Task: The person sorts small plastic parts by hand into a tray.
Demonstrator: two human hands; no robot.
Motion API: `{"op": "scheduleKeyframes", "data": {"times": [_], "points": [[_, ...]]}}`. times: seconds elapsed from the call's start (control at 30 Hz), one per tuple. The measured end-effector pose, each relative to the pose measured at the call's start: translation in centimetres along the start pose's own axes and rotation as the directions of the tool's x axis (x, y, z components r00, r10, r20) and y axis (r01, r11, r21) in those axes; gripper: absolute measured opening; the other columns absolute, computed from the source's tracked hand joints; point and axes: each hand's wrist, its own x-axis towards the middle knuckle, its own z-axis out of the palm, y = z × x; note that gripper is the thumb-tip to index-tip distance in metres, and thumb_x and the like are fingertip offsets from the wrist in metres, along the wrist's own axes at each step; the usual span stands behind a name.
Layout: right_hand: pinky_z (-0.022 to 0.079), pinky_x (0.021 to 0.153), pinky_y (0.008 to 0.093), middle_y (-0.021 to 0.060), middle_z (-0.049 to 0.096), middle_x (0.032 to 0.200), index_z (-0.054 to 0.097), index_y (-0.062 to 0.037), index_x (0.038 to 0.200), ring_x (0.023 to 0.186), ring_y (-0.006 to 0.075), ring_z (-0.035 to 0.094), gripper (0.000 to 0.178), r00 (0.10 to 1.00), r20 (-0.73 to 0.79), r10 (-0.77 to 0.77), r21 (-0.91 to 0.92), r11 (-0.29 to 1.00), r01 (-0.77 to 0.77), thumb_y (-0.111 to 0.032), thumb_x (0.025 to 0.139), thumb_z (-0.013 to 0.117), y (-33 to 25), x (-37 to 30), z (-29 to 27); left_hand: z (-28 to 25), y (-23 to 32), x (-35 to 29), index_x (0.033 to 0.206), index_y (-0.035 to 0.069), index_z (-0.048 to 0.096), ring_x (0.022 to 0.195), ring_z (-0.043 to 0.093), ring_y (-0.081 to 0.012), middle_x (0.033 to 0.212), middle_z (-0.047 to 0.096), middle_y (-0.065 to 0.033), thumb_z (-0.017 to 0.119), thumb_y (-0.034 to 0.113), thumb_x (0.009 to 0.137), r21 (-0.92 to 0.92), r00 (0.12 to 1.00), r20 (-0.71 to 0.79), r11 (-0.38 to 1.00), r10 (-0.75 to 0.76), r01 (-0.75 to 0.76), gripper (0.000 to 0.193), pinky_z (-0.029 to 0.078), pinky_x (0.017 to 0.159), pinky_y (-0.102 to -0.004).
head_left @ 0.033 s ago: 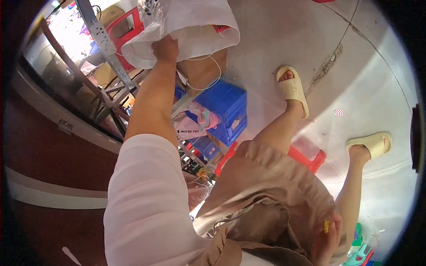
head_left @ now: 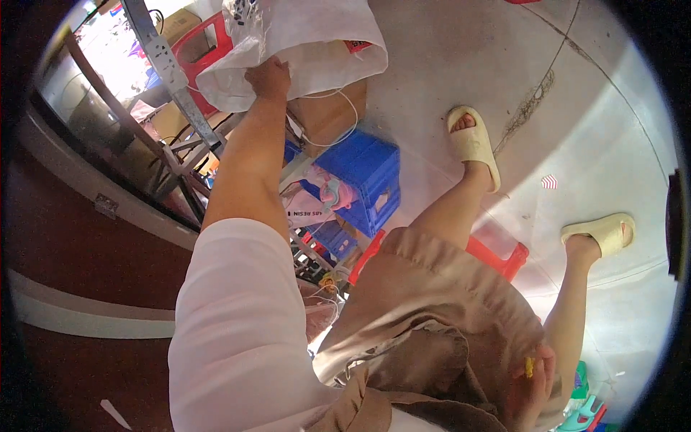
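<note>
My left arm stretches forward to a large white woven sack point(head_left: 335, 29) with a clear plastic layer at its left. Curled at the sack's open mouth, my left hand point(head_left: 268, 78) is closed on a fold of its edge; the fingertips are partly hidden. Low at the right, over my brown apron point(head_left: 446, 288), my right hand point(head_left: 534, 381) is closed around a small yellow piece point(head_left: 530, 367). Its exact kind is too small to tell.
A cardboard box point(head_left: 330, 115) stands below the sack, beside a blue plastic crate point(head_left: 363, 173) with pink pieces. A red chair point(head_left: 204, 54) and a metal frame point(head_left: 169, 68) are at the left. Red stool legs point(head_left: 504, 255) show near my feet. A striped scrap point(head_left: 550, 181) lies on the floor.
</note>
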Motion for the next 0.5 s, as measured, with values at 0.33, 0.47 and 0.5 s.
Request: {"op": "scheduleKeyframes", "data": {"times": [0.33, 0.47, 0.5], "points": [[0.041, 0.06, 0.0215, 0.0033, 0.052, 0.08, 0.048, -0.0024, 0.107, 0.069, 0.0095, 0.049, 0.021, 0.999, -0.022, -0.032, 0.063, 0.997, 0.034, -0.012, 0.088, 0.049, -0.3, -1.9, 0.6, 3.8, 4.4, -1.9, 0.112, -0.003, 0.051, 0.105, 0.049, -0.0358, 0.116, 0.051, -0.022, 0.054, 0.005, 0.065, -0.511, 0.979, -0.053, 0.848, -0.195, 0.142, 0.048, 0.037, 0.094, -0.0398], [0.043, 0.061, 0.0221, 0.0033, 0.052, 0.08, 0.048, -0.0024, 0.106, 0.068, 0.0102, 0.049, 0.02, 0.998, 0.06, -0.013, 0.148, 0.989, 0.004, -0.011, 0.088, 0.049, 0.2, -0.5, -1.6, 6.4, -13.0, 1.9, 0.113, 0.005, 0.052, 0.103, 0.053, -0.032, 0.109, 0.057, -0.0167, 0.056, 0.011, 0.071, -0.555, 0.932, -0.205, 0.819, -0.3, 0.142, 0.043, 0.04, 0.091, -0.039], [0.043, 0.061, 0.022, 0.0034, 0.052, 0.081, 0.049, -0.0025, 0.106, 0.067, 0.0103, 0.049, 0.02, 0.995, 0.1, -0.018, 0.178, 0.984, 0.0, -0.011, 0.088, 0.049, -0.3, -0.9, -1.2, 6.5, -13.6, 2.2, 0.108, 0.002, 0.055, 0.094, 0.059, -0.0339, 0.098, 0.061, -0.0203, 0.057, 0.01, 0.07, -0.791, 0.888, -0.345, 0.604, -0.306, -0.099, 0.039, 0.045, 0.085, -0.0376]]}}
